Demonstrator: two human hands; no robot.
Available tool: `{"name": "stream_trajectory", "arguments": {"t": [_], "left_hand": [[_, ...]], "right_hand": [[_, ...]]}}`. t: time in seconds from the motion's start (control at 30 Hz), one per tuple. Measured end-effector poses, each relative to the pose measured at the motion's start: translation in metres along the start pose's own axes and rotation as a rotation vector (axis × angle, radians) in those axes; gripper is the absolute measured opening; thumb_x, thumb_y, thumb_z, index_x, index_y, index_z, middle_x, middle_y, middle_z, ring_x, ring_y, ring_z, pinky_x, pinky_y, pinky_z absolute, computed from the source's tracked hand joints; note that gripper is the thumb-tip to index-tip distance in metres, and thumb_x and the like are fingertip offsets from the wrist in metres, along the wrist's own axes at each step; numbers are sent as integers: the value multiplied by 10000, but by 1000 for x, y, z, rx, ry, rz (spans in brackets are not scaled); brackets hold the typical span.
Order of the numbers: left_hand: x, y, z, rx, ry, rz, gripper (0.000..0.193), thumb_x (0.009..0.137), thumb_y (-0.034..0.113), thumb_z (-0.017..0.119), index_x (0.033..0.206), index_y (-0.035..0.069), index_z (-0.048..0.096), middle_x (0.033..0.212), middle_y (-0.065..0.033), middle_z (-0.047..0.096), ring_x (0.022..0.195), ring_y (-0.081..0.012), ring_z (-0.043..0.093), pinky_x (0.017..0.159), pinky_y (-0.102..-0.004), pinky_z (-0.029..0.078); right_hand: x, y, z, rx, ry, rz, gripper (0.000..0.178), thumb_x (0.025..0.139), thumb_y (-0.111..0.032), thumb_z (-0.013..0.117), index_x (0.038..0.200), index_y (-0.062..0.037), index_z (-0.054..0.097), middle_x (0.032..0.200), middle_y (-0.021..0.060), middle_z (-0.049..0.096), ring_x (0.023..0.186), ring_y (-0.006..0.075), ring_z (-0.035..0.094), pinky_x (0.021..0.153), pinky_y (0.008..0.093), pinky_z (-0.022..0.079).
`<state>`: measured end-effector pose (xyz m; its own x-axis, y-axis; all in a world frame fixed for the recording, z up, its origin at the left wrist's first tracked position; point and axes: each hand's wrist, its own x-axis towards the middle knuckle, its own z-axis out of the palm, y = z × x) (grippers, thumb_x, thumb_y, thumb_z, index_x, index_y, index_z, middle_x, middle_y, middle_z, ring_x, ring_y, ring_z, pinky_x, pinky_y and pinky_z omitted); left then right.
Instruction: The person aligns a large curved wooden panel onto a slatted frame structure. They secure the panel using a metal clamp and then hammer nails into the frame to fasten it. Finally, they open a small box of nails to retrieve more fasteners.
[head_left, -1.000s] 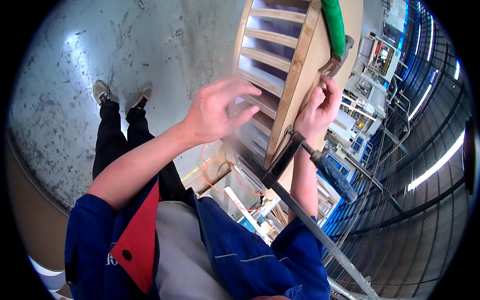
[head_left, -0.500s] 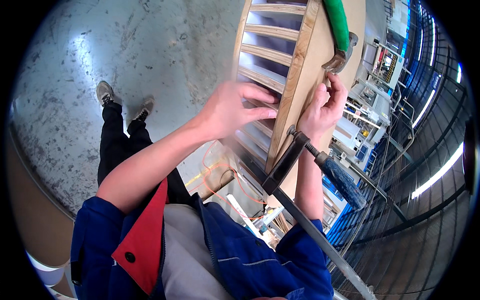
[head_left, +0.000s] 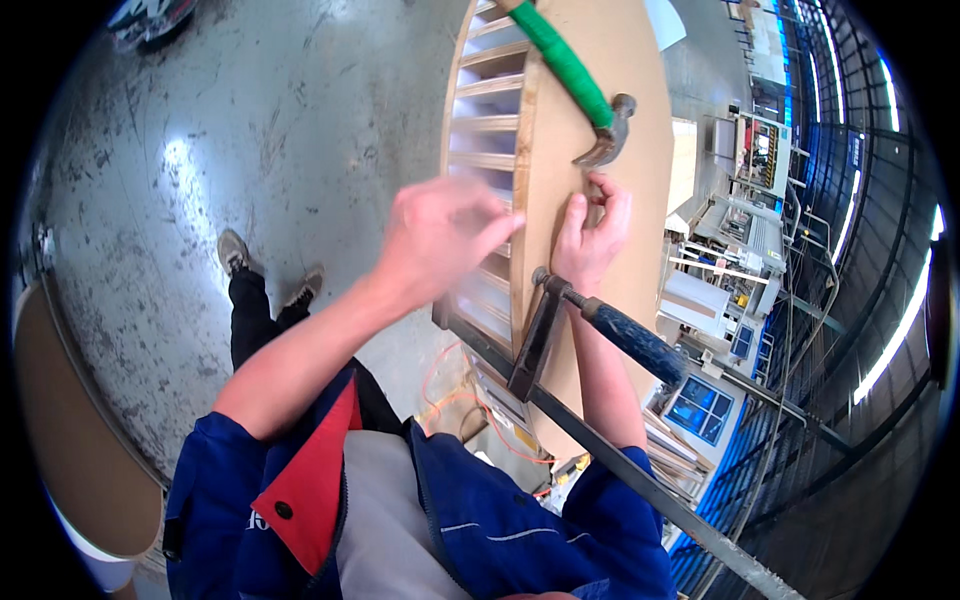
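A curved wooden panel has an edge frame with a row of plywood slats along its left side. My left hand is beside the slats, blurred, with fingers curled and the thumb close to the frame's edge; anything held cannot be made out. Over the panel, my right hand has bent fingers with thumb and forefinger close together, and whatever is between them is too small to see. Just beyond its fingertips lies a claw hammer with a green-wrapped grip. A bar clamp with a worn blue handle crosses the panel's near part.
The clamp's long steel bar runs toward the lower right, past my right forearm. Grey floor spreads at left. A brown board stands at the lower left. An orange hose lies below the panel, and machinery stands to the right.
My left hand has drawn back from between the slats, its fingers now curled. With the view shifted, the panel, hammer and clamp appear farther left. My right hand stays near the hammer head.
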<state>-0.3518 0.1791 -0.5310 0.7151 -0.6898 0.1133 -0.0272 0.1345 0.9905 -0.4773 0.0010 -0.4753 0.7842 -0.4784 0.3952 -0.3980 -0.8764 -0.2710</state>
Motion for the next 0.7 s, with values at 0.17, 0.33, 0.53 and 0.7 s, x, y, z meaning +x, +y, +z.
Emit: {"name": "stream_trajectory", "arguments": {"t": [0.17, 0.33, 0.53, 0.7], "left_hand": [[122, 13, 24, 689, 218, 828, 173, 843, 153, 741, 993, 68, 722, 995, -111, 718, 950, -300, 710, 817, -430, 562], [153, 30, 32, 1052, -220, 714, 79, 838, 130, 695, 894, 96, 741, 957, -50, 725, 975, -262, 711, 765, -395, 564], [24, 4, -29, 470, 185, 322, 300, 1000, 243, 661, 1183, 17, 590, 914, -147, 703, 852, -312, 703, 718, -413, 559], [-103, -19, -11, -297, 182, -60, 366, 1055, 147, 565, 1317, -58, 413, 781, -101, 615, 574, -141, 619, 527, -298, 495]], "right_hand": [[-6, 5, -2, -30, 63, 31, 244, 885, -23, 635, 1126, 17, 638, 1002, 162, 621, 900, 303, 601, 819, 409, 502], [-10, 7, -2, 18, 44, 14, 228, 912, -10, 622, 1138, 15, 650, 1008, 162, 649, 903, 290, 628, 847, 400, 517], [-43, 14, -35, -6, -468, -161, 593, 1069, -304, 469, 1590, -38, 373, 1604, 264, 394, 1514, 454, 323, 1252, 528, 236], [-55, 26, -41, -80, -487, -300, 603, 1096, -335, 419, 1560, 49, 381, 1582, 263, 429, 1497, 472, 346, 1245, 544, 248]]}}
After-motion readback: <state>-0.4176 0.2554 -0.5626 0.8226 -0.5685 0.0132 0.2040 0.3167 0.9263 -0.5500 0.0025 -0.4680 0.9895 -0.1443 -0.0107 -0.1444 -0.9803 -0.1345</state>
